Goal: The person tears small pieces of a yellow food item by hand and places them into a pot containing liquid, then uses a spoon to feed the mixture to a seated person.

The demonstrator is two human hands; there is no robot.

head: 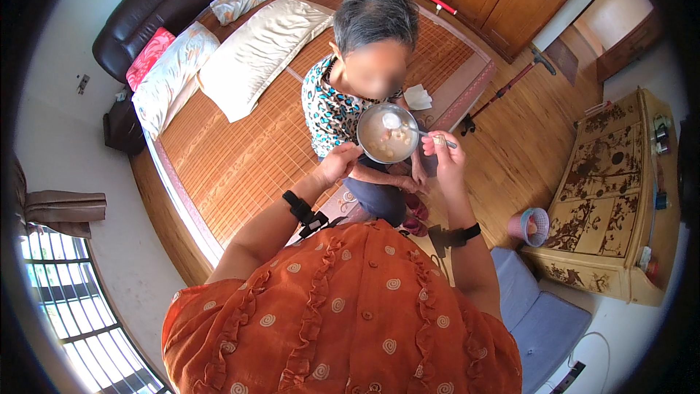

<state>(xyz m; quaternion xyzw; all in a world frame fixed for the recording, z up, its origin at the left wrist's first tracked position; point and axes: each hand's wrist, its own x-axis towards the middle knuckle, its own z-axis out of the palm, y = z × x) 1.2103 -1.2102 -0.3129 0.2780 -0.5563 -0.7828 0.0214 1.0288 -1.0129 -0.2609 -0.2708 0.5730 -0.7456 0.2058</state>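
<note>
My left hand [340, 162] grips the left rim of a metal bowl [360, 139]. Inside the bowl are a pale, milky liquid and several lumps of food [383, 148]. My right hand [445, 154] holds the handle of a metal spoon [450, 144] at the bowl's right side. The spoon's bowl-shaped end [391, 121] lies over the liquid and looks white; whether it holds food I cannot tell. Just beyond the bowl, a person [322, 98] in a patterned top sits on the bed's edge, face above the bowl, hands low near the knees.
A bed with a woven mat [235, 158] and several pillows [268, 49] spreads behind the seated person. White tissue [418, 98] lies beside them. A walking cane [506, 87] stands to the right. Farther right are a waste basket [519, 226], a decorated cabinet [596, 175] and a blue seat [547, 323].
</note>
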